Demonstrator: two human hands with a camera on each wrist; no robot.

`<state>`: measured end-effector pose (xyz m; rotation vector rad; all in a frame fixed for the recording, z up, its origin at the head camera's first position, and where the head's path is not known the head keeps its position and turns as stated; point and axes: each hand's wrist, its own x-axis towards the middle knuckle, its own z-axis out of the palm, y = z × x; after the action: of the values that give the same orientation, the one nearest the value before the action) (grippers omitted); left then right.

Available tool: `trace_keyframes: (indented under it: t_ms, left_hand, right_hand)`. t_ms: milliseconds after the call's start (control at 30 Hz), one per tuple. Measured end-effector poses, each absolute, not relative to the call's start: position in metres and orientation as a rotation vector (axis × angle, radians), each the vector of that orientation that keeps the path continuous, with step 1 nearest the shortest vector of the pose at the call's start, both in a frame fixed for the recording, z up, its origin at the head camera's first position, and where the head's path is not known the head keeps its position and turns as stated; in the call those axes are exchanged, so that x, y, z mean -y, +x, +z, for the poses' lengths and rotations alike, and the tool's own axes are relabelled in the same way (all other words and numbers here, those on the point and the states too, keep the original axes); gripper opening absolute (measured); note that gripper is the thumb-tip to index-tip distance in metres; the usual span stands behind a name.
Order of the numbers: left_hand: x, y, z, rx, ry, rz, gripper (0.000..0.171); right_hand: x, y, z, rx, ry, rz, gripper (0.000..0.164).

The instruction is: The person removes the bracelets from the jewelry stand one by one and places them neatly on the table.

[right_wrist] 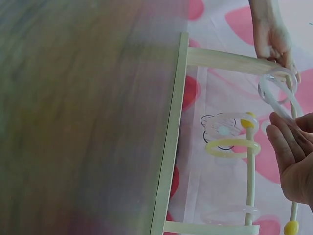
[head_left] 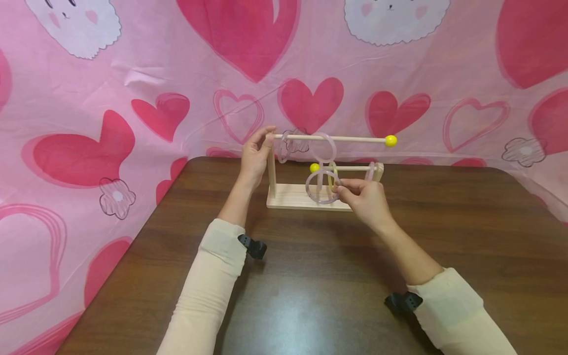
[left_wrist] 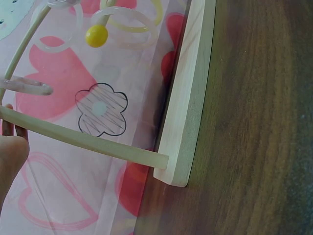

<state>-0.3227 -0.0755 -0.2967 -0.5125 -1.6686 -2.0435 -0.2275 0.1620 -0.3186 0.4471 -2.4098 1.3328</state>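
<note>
A pale wooden stand [head_left: 288, 198] holds two horizontal rods at different heights. My left hand [head_left: 255, 159] grips the top of its left post [head_left: 272, 170], where the upper rod [head_left: 359, 139] begins. Between thumb and fingers, my right hand [head_left: 367, 201] pinches a translucent pale-purple ring [head_left: 307, 190] in front of the stand. Two pale rings hang on the upper rod, one [head_left: 334, 148] near its middle and one close to the left post. On the lower rod [head_left: 350, 168] are a yellow ring [left_wrist: 159, 14] and pale rings, one near the right post [head_left: 378, 171].
Yellow balls cap the upper rod's right end [head_left: 390, 141] and the lower rod's left end [head_left: 314, 168]. The stand is near the back of a dark wooden table [head_left: 284, 276]. Behind hangs a pink cloth [head_left: 204, 59] printed with hearts. Each wrist wears a black camera.
</note>
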Motion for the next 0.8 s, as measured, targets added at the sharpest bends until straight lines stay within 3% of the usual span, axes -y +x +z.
trace_keyframes:
  t_ms: [800]
  left_hand:
    - [0.076, -0.324, -0.297, 1.659, -0.513, -2.066, 0.026]
  right_hand:
    - [-0.138, -0.231, -0.319, 2.841, 0.619, 1.608, 0.02]
